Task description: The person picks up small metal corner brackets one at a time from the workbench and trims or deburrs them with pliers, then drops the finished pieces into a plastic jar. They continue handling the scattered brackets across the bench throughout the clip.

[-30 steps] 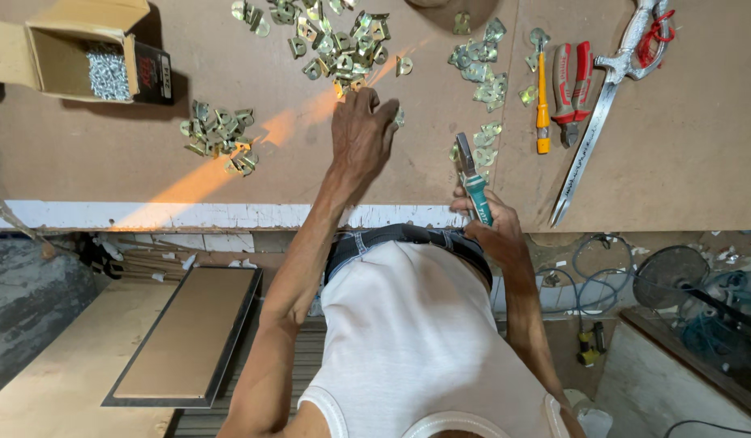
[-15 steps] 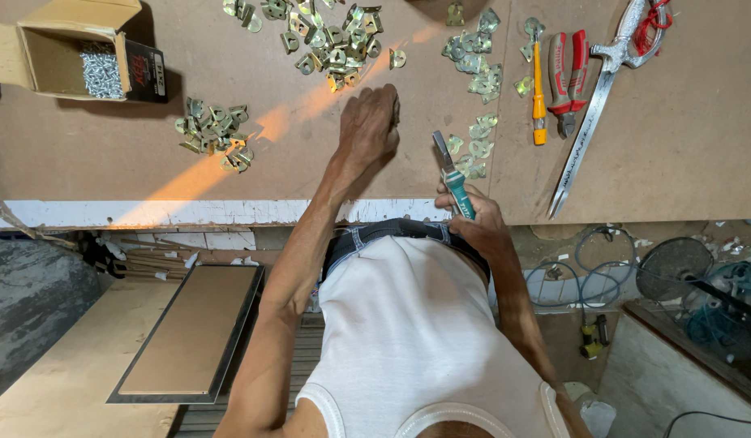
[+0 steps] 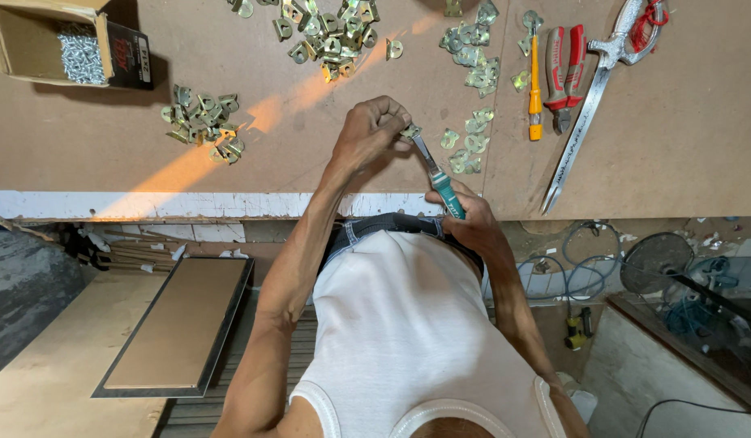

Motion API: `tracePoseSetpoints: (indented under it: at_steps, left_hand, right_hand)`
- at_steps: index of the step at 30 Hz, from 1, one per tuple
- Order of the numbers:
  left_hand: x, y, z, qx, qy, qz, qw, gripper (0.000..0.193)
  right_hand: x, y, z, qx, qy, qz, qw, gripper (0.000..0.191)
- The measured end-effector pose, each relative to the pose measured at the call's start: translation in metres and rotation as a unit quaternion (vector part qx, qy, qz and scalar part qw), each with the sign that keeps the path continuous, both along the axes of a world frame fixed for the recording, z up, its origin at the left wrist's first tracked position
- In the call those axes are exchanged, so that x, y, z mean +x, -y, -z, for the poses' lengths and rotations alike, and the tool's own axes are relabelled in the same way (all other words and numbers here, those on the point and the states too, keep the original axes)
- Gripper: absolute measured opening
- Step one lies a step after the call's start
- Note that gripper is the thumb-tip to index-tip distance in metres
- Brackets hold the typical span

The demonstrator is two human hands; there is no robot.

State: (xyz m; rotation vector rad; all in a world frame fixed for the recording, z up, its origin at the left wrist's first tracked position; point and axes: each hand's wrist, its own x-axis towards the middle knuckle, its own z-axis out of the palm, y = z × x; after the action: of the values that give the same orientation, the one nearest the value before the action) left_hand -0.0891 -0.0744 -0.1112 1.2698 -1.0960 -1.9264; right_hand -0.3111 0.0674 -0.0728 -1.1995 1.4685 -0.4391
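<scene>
Head view.
- Left hand [image 3: 367, 134]: fingers pinched shut on one brass clip [image 3: 409, 130], pressed to the desk [image 3: 684, 146].
- Right hand [image 3: 465, 219]: fist closed round a green-handled screwdriver [image 3: 437, 174], tip meeting the clip.
- Clip heaps: at 12 o'clock [image 3: 327, 36], 2 o'clock [image 3: 471, 73] and 9 o'clock [image 3: 203, 122] of the hands. Which are finished cannot be told; by the count, much seemingly remains.
- Screw box [image 3: 55, 45]: 10 o'clock.
- Pliers [image 3: 564, 77], shears [image 3: 590, 97]: 2 o'clock, unused.
</scene>
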Motion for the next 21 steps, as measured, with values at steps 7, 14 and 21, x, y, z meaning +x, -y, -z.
tracePoseSetpoints:
  at_steps: [7, 14, 21]
  left_hand:
    - [-0.002, 0.005, -0.002, -0.009, 0.004, 0.006, 1.0, 0.013]
    - [-0.006, 0.002, -0.005, -0.042, 0.041, 0.05, 0.997, 0.014]
    - [-0.007, 0.008, -0.01, -0.073, 0.097, 0.094, 0.988, 0.015]
  right_hand:
    - [0.0, -0.001, -0.001, -0.012, -0.023, -0.01, 1.0, 0.054]
    - [-0.001, -0.001, 0.007, -0.109, -0.026, -0.039, 0.993, 0.052]
    - [0.0, -0.001, 0.011, -0.094, -0.016, -0.022, 0.995, 0.041]
